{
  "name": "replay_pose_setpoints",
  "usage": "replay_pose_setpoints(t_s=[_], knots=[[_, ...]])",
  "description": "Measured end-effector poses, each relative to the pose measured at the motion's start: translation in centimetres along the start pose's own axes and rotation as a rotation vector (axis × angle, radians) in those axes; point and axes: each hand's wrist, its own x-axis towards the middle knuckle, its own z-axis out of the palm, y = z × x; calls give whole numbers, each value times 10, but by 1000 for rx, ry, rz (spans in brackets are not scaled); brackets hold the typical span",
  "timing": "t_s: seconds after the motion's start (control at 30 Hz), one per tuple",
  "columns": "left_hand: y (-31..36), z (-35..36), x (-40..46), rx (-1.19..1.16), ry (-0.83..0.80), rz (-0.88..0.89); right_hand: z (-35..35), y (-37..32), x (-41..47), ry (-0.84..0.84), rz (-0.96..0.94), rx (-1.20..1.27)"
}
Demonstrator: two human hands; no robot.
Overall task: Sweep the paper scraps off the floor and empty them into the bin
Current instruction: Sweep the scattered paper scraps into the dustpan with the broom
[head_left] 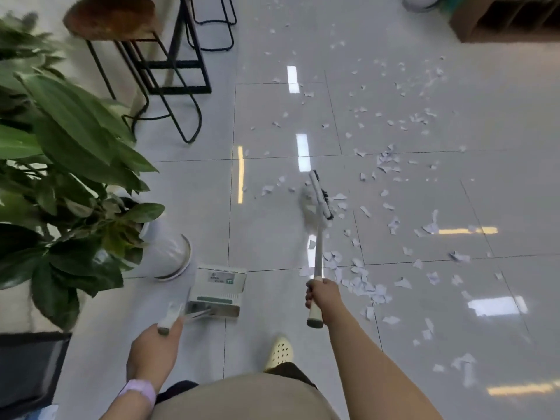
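The right hand (318, 294) is wrapped tight around the handle of a broom (318, 237), near its top end. The broom reaches out in front, and its brush head (320, 197) is down on the shiny gray tile floor (272, 231). The left hand (154, 348) is curled around the handle of a white dustpan (219, 291), which sits low by the floor, just beside a white plant pot (172, 256). Lots of little white paper scraps (363, 286) lie all over the floor. Most are to the right of the broom, with one thick bunch right next to the right hand and more spread far up the floor. A few scraps lie just left of the brush head. A big green plant (69, 165) fills the left side. A stool with a brown seat (112, 18) and black legs stands behind it. One pale shoe (279, 353) shows at the bottom. I can't tell where the bin is.
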Motion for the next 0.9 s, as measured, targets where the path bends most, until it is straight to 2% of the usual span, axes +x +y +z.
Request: replay_pose_setpoints(t_s=[0.2, 0.4, 0.63, 0.77, 0.9], knots=[[65, 21, 20, 23, -123, 203, -93, -2, -11, 145, 31, 336], [124, 63, 34, 135, -266, 433, -116, 34, -64, 315, 96, 704], [186, 69, 61, 196, -388, 652, -74, 97, -121, 572, 164, 969], [192, 69, 70, 224, -448, 698, -33, 115, -140, 575, 269, 1093], [188, 63, 88, 205, -455, 658, 17, 126, -138, 513, 374, 1183]])
